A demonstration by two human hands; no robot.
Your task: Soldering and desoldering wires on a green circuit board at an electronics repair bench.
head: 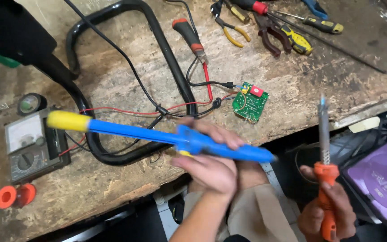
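Observation:
My left hand [209,157] grips a long blue desoldering pump [157,135] with a yellow plunger end pointing left; it hovers over the front edge of the wooden workbench [113,80]. My right hand [328,213], low at the right and off the bench, holds an orange-handled soldering iron [324,148] upright, tip up. A small green circuit board [250,103] with a red part lies on the bench just beyond my left hand, joined to black and red wires [175,107].
An analog multimeter [34,145] and a tape roll [30,103] sit at the left, an orange spool [15,196] below them. Pliers and screwdrivers [283,33] lie at the back right. A black metal tube frame [166,54] loops across the bench. A purple case [381,179] lies at the right.

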